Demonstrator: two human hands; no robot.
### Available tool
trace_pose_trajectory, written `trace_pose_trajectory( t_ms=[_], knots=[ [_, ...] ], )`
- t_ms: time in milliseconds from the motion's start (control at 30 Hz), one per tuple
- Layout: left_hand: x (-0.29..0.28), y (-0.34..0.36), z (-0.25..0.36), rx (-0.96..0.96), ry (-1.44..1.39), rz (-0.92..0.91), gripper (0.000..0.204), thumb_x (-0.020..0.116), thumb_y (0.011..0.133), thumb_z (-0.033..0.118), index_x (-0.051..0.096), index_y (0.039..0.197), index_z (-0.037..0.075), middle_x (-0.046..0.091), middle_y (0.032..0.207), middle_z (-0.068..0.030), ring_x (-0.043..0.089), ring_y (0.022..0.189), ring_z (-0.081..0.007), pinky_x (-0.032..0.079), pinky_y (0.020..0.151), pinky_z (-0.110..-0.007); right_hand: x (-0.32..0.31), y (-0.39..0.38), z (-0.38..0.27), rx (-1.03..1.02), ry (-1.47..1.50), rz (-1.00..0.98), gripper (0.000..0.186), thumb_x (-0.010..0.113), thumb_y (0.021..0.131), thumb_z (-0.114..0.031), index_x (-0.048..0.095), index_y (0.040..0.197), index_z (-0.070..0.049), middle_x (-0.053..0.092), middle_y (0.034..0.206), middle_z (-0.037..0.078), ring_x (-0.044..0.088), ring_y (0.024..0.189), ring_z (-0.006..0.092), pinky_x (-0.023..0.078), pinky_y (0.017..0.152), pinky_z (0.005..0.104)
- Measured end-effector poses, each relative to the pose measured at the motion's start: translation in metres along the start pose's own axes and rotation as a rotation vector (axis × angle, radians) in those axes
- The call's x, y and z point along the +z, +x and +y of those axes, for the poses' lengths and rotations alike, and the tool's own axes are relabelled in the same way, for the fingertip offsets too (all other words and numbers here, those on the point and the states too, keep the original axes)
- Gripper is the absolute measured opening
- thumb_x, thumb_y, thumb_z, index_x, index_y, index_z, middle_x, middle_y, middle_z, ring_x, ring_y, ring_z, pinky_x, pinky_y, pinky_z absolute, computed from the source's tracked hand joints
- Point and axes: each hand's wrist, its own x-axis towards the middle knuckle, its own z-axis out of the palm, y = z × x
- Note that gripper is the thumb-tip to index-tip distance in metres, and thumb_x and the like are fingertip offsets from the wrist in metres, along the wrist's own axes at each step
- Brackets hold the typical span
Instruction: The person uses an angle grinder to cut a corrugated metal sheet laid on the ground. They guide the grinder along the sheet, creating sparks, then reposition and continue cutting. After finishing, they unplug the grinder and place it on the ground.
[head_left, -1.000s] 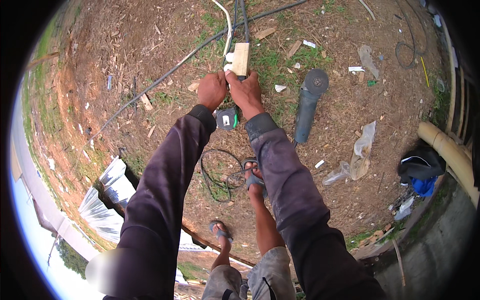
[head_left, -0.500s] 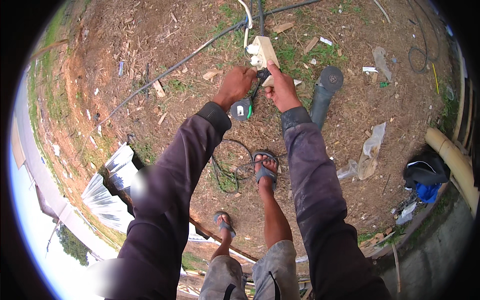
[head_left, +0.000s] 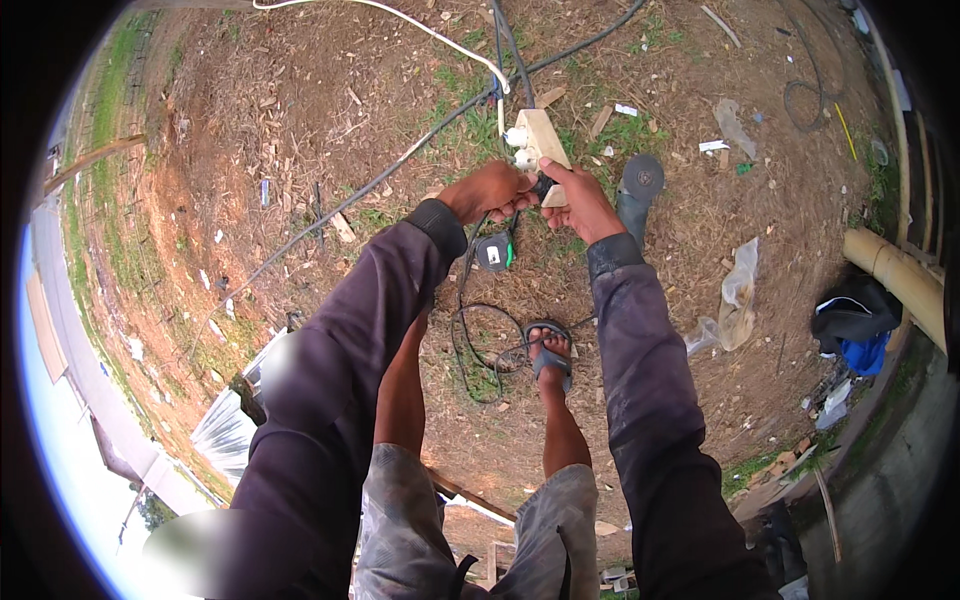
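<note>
A cream power strip is tilted above the ground, with my right hand closed round its near end, thumb on top. Two white plugs sit in its far sockets. At the near socket, my left hand pinches a black plug; my fingers partly cover it, and how deep it sits I cannot tell. A black cord trails from beneath my left hand toward my feet. Just below my hands, a black and green tape measure lies on the dirt.
An angle grinder lies right of my right hand. Dark cables and a white cable cross the ground ahead. Plastic bags, a black and blue bundle and a bamboo pole are at the right. Metal sheeting lies left.
The view has shifted, and my hands with the strip appear lower in it. My left leg has come forward, its foot now hidden behind my left arm. Both hands keep their holds.
</note>
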Motion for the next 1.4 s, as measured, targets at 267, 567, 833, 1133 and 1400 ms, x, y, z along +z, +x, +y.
trace_pose_trajectory(
  t_ms=[267, 567, 833, 1133, 1400],
  knots=[
    [-0.031, -0.005, -0.021, 0.094, 0.073, -0.098, 0.043, 0.053, 0.101, 0.039, 0.065, 0.091, -0.001, 0.052, 0.068, 0.0011, 0.044, 0.055, -0.0078, 0.034, 0.049, -0.027, 0.032, -0.011, -0.012, -0.038, -0.022, -0.002, 0.053, 0.067, 0.088, -0.038, 0.052, 0.126, -0.004, 0.064, 0.084, 0.006, 0.059, 0.056, 0.0122, 0.047, 0.043, 0.0258],
    [-0.145, -0.049, -0.061, 0.155, 0.275, 0.279, 0.046, 0.051, 0.102, 0.038, 0.063, 0.08, -0.001, 0.055, 0.062, -0.0029, 0.049, 0.059, -0.0128, 0.041, 0.057, -0.032, 0.025, -0.008, -0.023, -0.121, -0.096, 0.275, 0.064, 0.069, 0.087, -0.033, 0.046, 0.138, -0.003, 0.061, 0.085, 0.003, 0.053, 0.05, 0.0077, 0.045, 0.042, 0.0244],
    [-0.111, -0.12, -0.105, -0.033, -0.601, 0.366, 0.017, 0.06, 0.098, 0.023, 0.049, 0.091, 0.014, 0.037, 0.068, 0.0085, 0.032, 0.053, -0.0029, 0.028, 0.049, -0.022, -0.007, 0.055, 0.097, -0.149, 0.068, 0.606, 0.066, 0.077, 0.083, -0.036, 0.051, 0.133, -0.001, 0.064, 0.098, 0.01, 0.063, 0.072, 0.0152, 0.053, 0.061, 0.0303],
    [-0.095, -0.064, -0.135, -0.047, -0.787, 0.508, 0.015, 0.056, 0.098, 0.016, 0.047, 0.087, 0.01, 0.044, 0.069, 0.0029, 0.04, 0.056, -0.008, 0.034, 0.051, -0.026, 0.117, 0.067, 0.212, -0.107, -0.537, 0.831, 0.063, 0.076, 0.081, -0.036, 0.048, 0.125, 0.0, 0.055, 0.116, 0.022, 0.053, 0.111, 0.0379, 0.049, 0.085, 0.0508],
    [-0.036, -0.01, -0.141, -0.12, -0.334, 0.397, 0.02, 0.058, 0.095, 0.024, 0.055, 0.082, 0.009, 0.05, 0.066, 0.0024, 0.044, 0.053, -0.0071, 0.033, 0.048, -0.026, 0.092, 0.095, 0.239, -0.1, -0.54, 1.028, 0.023, 0.069, 0.085, -0.019, 0.055, 0.097, -0.005, 0.057, 0.098, 0.018, 0.059, 0.079, 0.037, 0.049, 0.068, 0.0521]
  ],
)
